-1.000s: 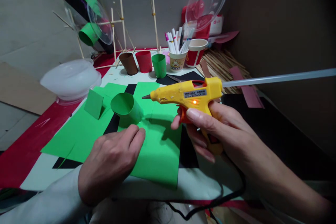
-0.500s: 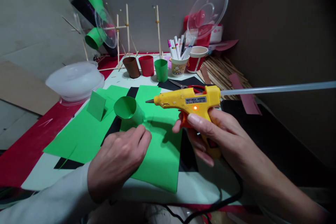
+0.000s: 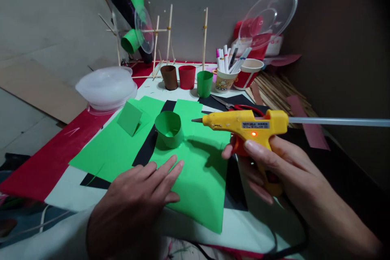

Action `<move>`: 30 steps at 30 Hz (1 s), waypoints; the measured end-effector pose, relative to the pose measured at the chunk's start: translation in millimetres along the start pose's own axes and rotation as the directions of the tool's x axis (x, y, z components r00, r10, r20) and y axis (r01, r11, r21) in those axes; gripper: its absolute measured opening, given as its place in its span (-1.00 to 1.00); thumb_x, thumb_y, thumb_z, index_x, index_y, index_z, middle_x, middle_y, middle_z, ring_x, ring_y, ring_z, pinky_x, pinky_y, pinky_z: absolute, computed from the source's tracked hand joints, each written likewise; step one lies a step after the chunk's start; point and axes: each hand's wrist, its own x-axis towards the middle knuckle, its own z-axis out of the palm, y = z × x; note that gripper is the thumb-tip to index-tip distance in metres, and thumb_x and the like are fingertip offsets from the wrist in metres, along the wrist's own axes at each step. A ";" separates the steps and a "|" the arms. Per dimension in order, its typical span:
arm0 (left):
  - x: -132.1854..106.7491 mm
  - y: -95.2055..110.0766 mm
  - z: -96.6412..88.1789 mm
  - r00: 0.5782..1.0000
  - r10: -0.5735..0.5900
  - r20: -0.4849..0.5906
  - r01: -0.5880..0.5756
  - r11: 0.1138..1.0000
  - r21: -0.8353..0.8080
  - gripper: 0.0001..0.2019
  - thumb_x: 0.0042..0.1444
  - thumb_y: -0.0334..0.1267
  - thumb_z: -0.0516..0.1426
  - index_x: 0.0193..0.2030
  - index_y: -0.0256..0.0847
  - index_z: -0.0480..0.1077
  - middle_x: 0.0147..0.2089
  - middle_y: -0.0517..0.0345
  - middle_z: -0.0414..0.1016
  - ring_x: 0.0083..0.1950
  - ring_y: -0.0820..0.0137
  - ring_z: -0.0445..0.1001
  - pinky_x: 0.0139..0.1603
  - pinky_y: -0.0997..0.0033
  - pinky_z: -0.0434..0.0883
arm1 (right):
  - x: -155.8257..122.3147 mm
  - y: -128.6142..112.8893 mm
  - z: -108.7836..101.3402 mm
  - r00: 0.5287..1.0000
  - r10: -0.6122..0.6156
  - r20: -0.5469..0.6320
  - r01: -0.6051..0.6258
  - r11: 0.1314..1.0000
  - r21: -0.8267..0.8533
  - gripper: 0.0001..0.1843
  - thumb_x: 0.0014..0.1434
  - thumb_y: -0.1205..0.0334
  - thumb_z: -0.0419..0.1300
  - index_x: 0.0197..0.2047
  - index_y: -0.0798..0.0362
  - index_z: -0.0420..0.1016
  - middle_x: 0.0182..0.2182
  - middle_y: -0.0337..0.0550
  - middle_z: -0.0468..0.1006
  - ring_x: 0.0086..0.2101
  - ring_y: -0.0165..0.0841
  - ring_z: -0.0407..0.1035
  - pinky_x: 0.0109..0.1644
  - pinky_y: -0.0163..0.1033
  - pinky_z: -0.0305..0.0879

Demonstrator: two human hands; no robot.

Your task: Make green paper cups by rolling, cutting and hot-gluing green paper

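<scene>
My right hand (image 3: 268, 162) is wrapped round a yellow hot glue gun (image 3: 243, 124), its orange light lit and a clear glue stick (image 3: 332, 120) jutting from the back. The nozzle points left, above and to the right of a short green paper tube (image 3: 170, 132) that stands upright on a green paper sheet (image 3: 195, 195). Below the tube is my left hand (image 3: 146, 191), empty, with fingers stretched out over the sheet and apart from the tube. A folded green paper piece (image 3: 130, 118) stands to the tube's left.
Brown (image 3: 170, 78), red (image 3: 187, 78) and green (image 3: 204, 84) paper cups line the back, beside a cup of markers (image 3: 225, 80). Scissors (image 3: 224, 102) lie behind the glue gun. Plastic lids (image 3: 106, 87) are stacked at left. Wooden sticks (image 3: 280, 93) lie at right; a stick frame (image 3: 169, 40) stands behind.
My left hand has drawn back from the green tube and its fingers have straightened. The view has shifted left; the glue gun stays in my right hand, a little lower in view.
</scene>
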 end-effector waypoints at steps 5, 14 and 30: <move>-7.6 -7.3 -4.8 0.999 0.037 0.014 -0.035 0.991 -0.132 -0.58 0.51 -0.17 -0.06 0.37 -0.29 0.31 0.32 0.09 0.55 -0.04 0.18 0.45 0.00 0.07 0.28 | 0.9 -0.8 -2.3 1.000 -0.013 0.002 0.013 0.998 0.061 -0.73 0.29 0.00 0.32 -0.39 -0.07 0.65 -0.62 -0.33 0.22 -0.67 -0.53 0.06 -0.67 -0.42 -0.03; -34.7 -25.8 -1.8 0.994 0.089 0.068 -0.073 0.976 -0.206 -0.57 0.48 -0.30 -0.01 0.43 -0.26 0.26 0.34 0.12 0.52 0.22 0.10 0.36 0.28 0.01 0.18 | -1.9 -0.7 -0.5 0.998 -0.031 -0.062 0.032 0.999 0.019 -0.71 0.31 -0.02 0.30 -0.38 -0.06 0.65 -0.61 -0.35 0.23 -0.67 -0.56 0.09 -0.68 -0.44 -0.02; -54.3 -63.6 12.9 0.992 0.102 0.073 -0.087 0.980 -0.181 -0.33 0.37 -0.25 0.17 0.55 0.00 0.07 0.28 0.16 0.57 0.34 0.13 0.42 0.45 0.06 0.27 | 5.0 1.5 -7.9 0.999 -0.040 0.023 0.040 0.999 0.032 -0.70 0.34 -0.03 0.26 -0.28 -0.03 0.70 -0.61 -0.33 0.25 -0.67 -0.56 0.17 -0.66 -0.46 0.04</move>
